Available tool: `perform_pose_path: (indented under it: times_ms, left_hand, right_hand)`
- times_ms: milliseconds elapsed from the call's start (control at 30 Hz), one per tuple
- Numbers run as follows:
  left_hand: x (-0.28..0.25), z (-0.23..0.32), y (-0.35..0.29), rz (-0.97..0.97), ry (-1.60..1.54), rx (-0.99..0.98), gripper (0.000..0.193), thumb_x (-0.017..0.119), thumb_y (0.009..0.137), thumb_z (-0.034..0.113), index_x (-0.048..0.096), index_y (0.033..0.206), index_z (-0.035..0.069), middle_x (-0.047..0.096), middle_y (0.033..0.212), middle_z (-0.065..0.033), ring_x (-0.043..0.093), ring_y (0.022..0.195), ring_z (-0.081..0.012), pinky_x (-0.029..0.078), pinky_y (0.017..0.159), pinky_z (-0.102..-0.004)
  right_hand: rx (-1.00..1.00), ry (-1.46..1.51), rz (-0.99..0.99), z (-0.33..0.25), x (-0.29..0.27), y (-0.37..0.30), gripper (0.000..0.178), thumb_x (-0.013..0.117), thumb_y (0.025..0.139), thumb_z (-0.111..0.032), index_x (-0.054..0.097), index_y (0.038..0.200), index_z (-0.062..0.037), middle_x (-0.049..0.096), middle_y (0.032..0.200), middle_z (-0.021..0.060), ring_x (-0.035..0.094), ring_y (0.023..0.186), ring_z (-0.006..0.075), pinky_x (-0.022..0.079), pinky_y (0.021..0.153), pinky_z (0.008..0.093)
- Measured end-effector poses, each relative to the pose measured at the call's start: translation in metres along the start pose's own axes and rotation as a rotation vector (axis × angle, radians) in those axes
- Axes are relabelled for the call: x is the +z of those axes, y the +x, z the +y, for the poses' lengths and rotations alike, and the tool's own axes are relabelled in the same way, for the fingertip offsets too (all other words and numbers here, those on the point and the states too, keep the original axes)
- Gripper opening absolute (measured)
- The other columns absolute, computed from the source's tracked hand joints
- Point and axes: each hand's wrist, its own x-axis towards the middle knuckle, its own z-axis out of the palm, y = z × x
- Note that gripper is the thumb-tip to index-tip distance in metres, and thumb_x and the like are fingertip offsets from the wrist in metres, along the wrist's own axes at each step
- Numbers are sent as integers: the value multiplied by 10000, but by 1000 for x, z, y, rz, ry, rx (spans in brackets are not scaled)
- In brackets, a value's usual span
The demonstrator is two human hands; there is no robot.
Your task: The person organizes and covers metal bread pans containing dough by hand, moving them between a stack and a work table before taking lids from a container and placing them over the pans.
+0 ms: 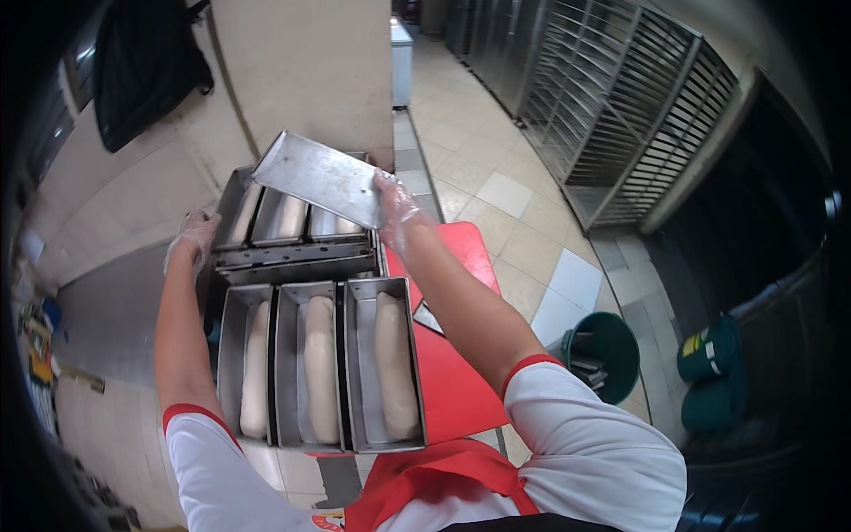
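Observation:
My right hand (396,211), in a clear plastic glove, grips the right end of a flat rectangular metal pan lid (321,176). The lid is tilted over the far set of joined loaf pans (297,252), hiding part of it. Pale dough logs (291,218) lie in those pans. At their left edge is my gloved left hand (194,236), fingers closed on the rim. Nearer to me, a second set of three joined loaf pans (277,372) holds one long dough log (320,368) in each compartment.
Under the pans at right is a red tabletop (456,381) with a metal piece (428,317) on it. A green bin (620,350) with metal pieces inside stands on the tiled floor. Tall metal racks (612,106) line the far right; a wall (301,80) rises behind the pans.

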Motion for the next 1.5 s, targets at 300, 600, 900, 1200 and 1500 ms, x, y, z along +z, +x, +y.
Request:
perform_pose_path:
  times_ms: [300, 600, 900, 1200, 1500]
  left_hand:
    - [44, -102, 51, 145, -163, 211, 548, 554, 969, 296, 532, 1335, -111, 648, 1216, -254, 638, 1092, -367, 475, 950, -435]
    - [-38, -91, -46, 74, -369, 334, 316, 594, 971, 227, 598, 1156, -30, 580, 907, -56, 485, 769, -121, 434, 675, -294]
    - [-83, -31, -210, -238, -400, 368, 215, 678, 910, 193, 520, 882, 49, 419, 804, 13, 398, 796, -131, 377, 722, -293]
    - [-9, -40, -112, -74, 140, 925, 374, 654, 949, 324, 613, 1154, 13, 577, 1221, -142, 570, 1167, -315, 443, 1016, -429]
    - [-30, 8, -153, -137, -333, 381, 669, 616, 965, 429, 464, 1428, -29, 500, 1458, -235, 488, 1348, -367, 382, 1119, -409]
  right_hand:
    - [33, -232, 278, 13, 54, -51, 419, 610, 1004, -330, 580, 1274, -12, 650, 1214, 149, 633, 1105, 283, 491, 1013, 411]
    - [-27, 136, 61, -13, 45, -232, 510, 656, 959, -373, 527, 1360, -86, 601, 1265, 110, 613, 1124, 266, 516, 983, 457]
    - [299, 199, 122, 27, 0, -472, 552, 718, 936, -332, 474, 1385, -122, 562, 1308, 100, 610, 1173, 265, 577, 924, 537]
    - [312, 179, 47, 88, -10, -530, 532, 584, 1004, -438, 518, 1390, -78, 618, 1306, 108, 607, 1204, 290, 508, 1022, 500]
    - [-352, -449, 336, -108, -45, -386, 474, 777, 851, -269, 614, 1235, -43, 666, 1166, 94, 663, 1029, 215, 537, 887, 375]
